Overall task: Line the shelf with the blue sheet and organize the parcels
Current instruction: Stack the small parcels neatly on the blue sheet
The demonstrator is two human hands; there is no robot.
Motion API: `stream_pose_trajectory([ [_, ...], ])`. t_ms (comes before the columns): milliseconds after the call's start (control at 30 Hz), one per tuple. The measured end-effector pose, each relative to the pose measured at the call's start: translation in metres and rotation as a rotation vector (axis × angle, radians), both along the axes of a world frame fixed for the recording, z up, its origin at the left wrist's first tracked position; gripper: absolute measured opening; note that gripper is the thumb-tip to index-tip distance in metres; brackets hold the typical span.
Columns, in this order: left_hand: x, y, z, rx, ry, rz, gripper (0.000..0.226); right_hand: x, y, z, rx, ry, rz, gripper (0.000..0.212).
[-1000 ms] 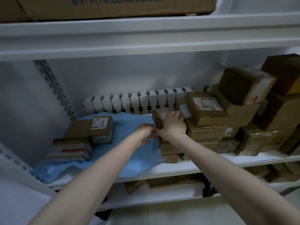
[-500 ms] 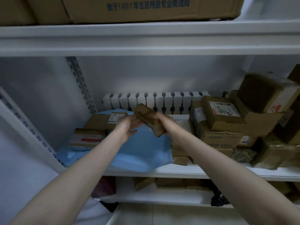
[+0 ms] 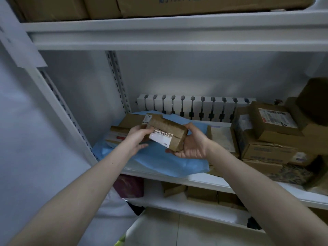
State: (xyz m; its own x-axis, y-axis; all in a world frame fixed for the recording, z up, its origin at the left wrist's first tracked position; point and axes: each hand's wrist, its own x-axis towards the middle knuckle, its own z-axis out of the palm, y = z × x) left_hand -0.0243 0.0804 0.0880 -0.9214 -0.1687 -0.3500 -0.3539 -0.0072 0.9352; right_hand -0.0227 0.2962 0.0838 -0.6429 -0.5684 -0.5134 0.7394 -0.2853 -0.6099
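Two bare hands hold one small brown parcel (image 3: 168, 134) in the air above the blue sheet (image 3: 159, 162), which covers the left part of a white metal shelf (image 3: 204, 181). The left hand (image 3: 140, 137) has its fingers wrapped round the parcel's near left end. The right hand (image 3: 192, 145) cups the other end from below, palm up, with its fingers curled over the far edge. The parcel is tilted with its white label facing the camera, probably so it can be read or squared up before being set on the lined area. Two flat parcels (image 3: 131, 121) already lie on the sheet against the left back corner, likely the start of a tidy row. A loose pile of parcels (image 3: 269, 132) crowds the right side of the shelf, waiting to be sorted, and the sheet seems to end just beside it. The sheet is rumpled and its front edge hangs slightly over the shelf lip. Behind the shelf a white radiator (image 3: 195, 107) stands against a pale wall. Large cardboard cartons (image 3: 195, 4) sit on the shelf above, and more small boxes (image 3: 200, 193) sit on a lower shelf (image 3: 177, 208) over a tiled floor.
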Motion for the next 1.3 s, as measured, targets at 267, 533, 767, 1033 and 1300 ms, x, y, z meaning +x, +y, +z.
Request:
stream_pose_trajectory([
  [267, -0.022, -0.053, -0.009, -0.330, 0.045, 0.136, 0.049, -0.016, -0.041, -0.001, 0.328, 0.257, -0.059, 0.033],
  [533, -0.039, -0.089, -0.030, -0.863, 0.186, -0.036, 0.022, -0.049, -0.072, -0.044, 1.250, 0.877, 0.136, 0.083],
  [767, -0.057, -0.097, -0.046, -1.051, 0.142, -0.305, 0.035, -0.054, -0.088, -0.072, 1.424, 0.923, 0.322, 0.092],
  [1033, -0.072, -0.100, -0.066, -1.111, 0.140, -0.417, 0.031, -0.062, -0.103, -0.091, 1.390, 0.973, 0.357, 0.086],
  [1300, -0.073, -0.100, -0.078, -1.094, 0.155, -0.461, 0.044, -0.056, -0.113, -0.089, 1.678, 1.089, 0.615, 0.056],
])
